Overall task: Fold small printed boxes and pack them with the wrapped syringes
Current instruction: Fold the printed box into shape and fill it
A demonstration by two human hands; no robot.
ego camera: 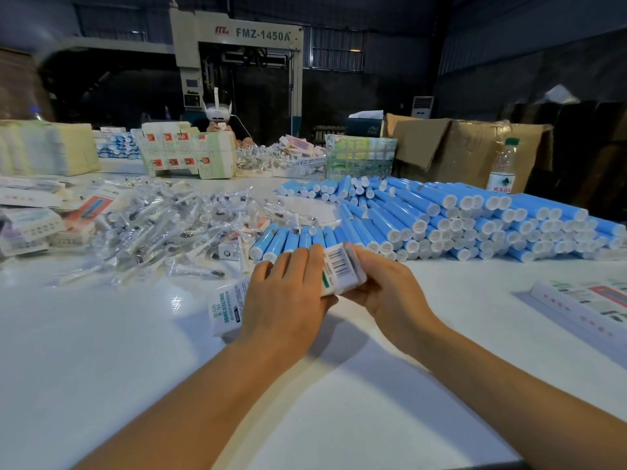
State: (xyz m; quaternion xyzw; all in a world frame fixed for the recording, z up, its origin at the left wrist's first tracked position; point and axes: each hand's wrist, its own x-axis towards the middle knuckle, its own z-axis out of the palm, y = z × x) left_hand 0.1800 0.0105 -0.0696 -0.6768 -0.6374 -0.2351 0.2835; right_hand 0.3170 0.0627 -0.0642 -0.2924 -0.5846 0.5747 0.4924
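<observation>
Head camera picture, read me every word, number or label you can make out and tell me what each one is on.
"FMZ-1450A": grey machine at the back.
"SONIC ELECTRIC" and "X S1": small printed box gripped by the left hand and right hand.
Barcode on the box's end: digits too small to read.
Water bottle label: blurred.
Stacked flat boxes and leaflets: print too small.

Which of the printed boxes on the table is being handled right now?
The small white printed box with the barcode, gripped between the left hand and right hand; the others lie untouched.
</observation>
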